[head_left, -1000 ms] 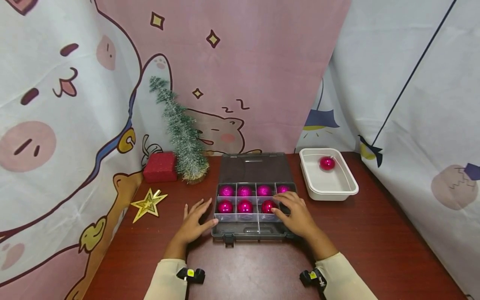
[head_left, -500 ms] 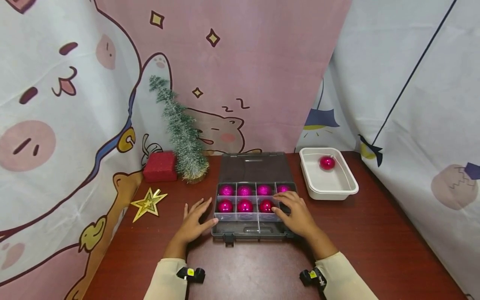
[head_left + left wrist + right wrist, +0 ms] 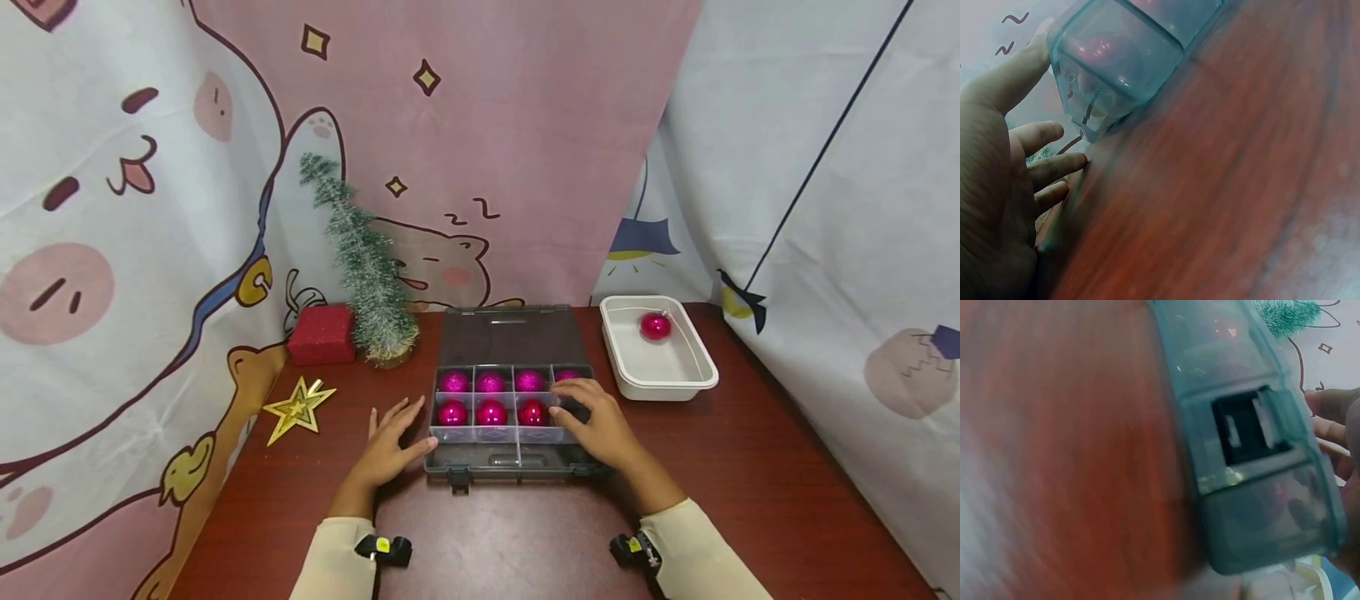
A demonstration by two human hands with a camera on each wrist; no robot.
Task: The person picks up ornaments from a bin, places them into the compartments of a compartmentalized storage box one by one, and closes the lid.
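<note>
An opened plastic compartment box [image 3: 513, 335] lies in mid-table, its dark lid folded back. Glittery magenta baubles [image 3: 490, 382] fill the rear row; shiny ones stand in the front row, among them a red bauble [image 3: 533, 412]. My right hand [image 3: 603, 425] hovers over the box's right side, fingers loosely bent and apart, thumb tip just right of that bauble. The compartment under this hand is partly hidden. Beside the box's left edge my left hand [image 3: 386, 446] is spread, its thumb at the front left corner. In the left wrist view the thumb reaches the box wall [image 3: 1122, 59].
A white tub [image 3: 652, 367] with one loose bauble [image 3: 656, 326] stands at the back right. Back left are a small frosted Christmas tree [image 3: 367, 267] and a red block [image 3: 321, 335]. A gold star [image 3: 299, 410] lies in front of them. Printed cloth [image 3: 525, 150] hangs behind.
The red bauble under my right hand has shifted slightly left in its compartment. My right hand has then drawn a little to the right, off the bauble. My left hand stays put.
</note>
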